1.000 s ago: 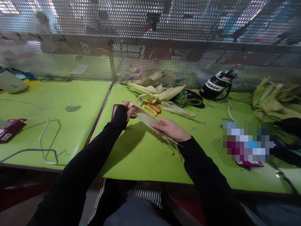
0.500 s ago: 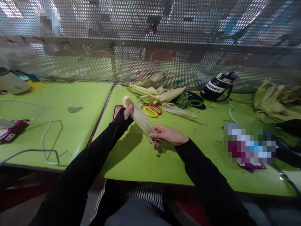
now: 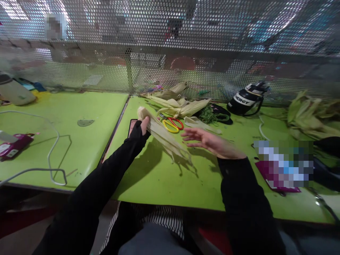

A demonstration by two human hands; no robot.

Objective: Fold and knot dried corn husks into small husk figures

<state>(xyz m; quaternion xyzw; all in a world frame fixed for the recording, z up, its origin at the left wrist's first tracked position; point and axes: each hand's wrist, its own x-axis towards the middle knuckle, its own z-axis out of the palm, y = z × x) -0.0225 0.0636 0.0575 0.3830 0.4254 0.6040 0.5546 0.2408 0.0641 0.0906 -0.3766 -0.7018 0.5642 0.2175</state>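
Note:
A bundle of pale dried corn husks (image 3: 163,134) is gripped near its upper end by my left hand (image 3: 145,125), the thumb pressed across it. Its loose, frayed ends hang down to the right over the table. My right hand (image 3: 203,140) is off the bundle, fingers spread and holding nothing, a little to the right of it. Scissors (image 3: 171,124) with a yellow and a red handle lie just behind the bundle. A single corn husk (image 3: 200,124) rests beyond my right fingers, and more husks (image 3: 183,106) are piled farther back.
Green string (image 3: 208,114) lies by the pile, with a black bottle (image 3: 245,98) to its right. A phone (image 3: 132,126) is partly under my left wrist. More husks (image 3: 309,115) sit far right near a purple packet (image 3: 276,182). A perforated metal screen (image 3: 164,71) borders the back.
My right hand has let go of the husk bundle's lower end and moved right and slightly up, its fingers opening. The freed ends fan out. My left hand keeps its hold.

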